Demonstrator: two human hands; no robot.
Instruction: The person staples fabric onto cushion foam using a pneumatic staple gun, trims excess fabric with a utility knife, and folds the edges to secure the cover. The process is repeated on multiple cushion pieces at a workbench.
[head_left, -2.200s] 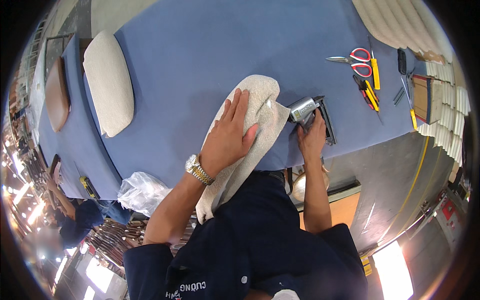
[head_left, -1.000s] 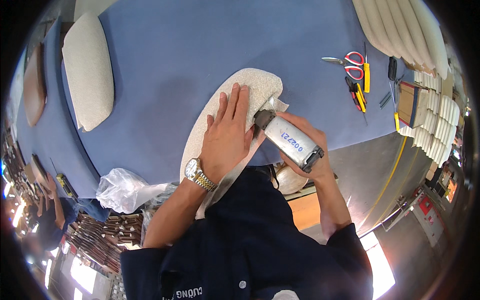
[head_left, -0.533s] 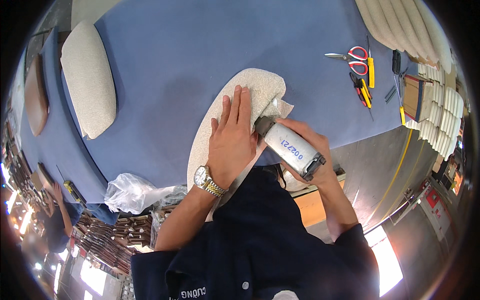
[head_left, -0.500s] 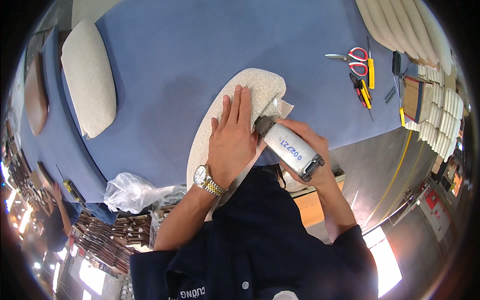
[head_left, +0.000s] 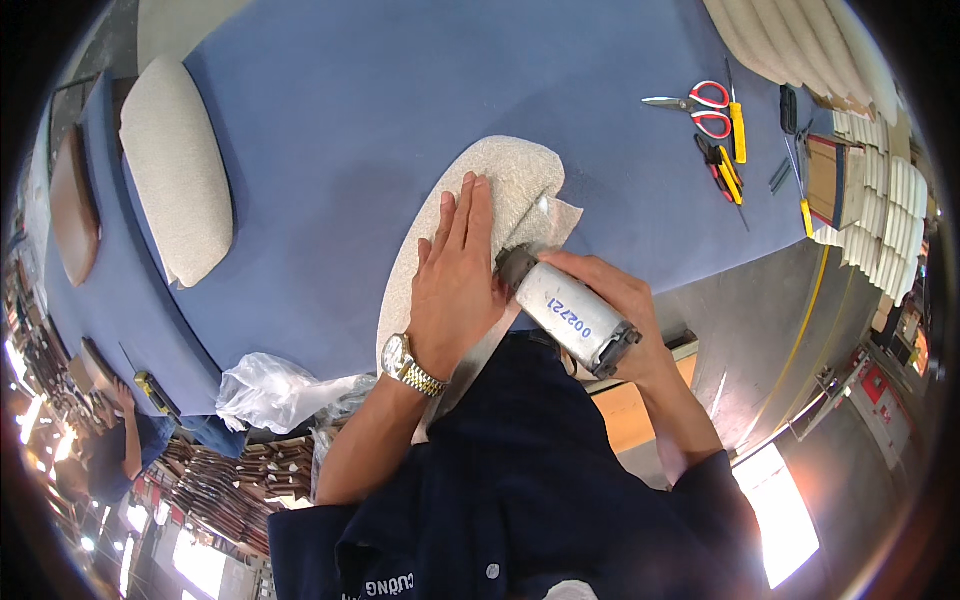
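A beige fabric-covered pad (head_left: 525,170) lies at the front edge of the blue table, with a loose flap of fabric at its right side. My left hand (head_left: 455,265) rests flat on the pad, fingers stretched out and thumb side towards the tool. My right hand (head_left: 630,310) is wrapped round a silver staple gun (head_left: 570,312) with a black nose. That nose is against the pad's near right edge, close to my left thumb; the exact contact point is hidden.
Red-handled scissors (head_left: 710,110), pliers (head_left: 720,170) and yellow-handled screwdrivers (head_left: 739,130) lie at the right of the blue table (head_left: 330,120). Beige pads (head_left: 180,170) sit left and far right. Clear plastic (head_left: 270,390) hangs at the front edge. Another person (head_left: 110,440) works at lower left.
The staple gun and my right hand have shifted slightly towards me and left along the pad's edge. My left hand stays flat on the pad.
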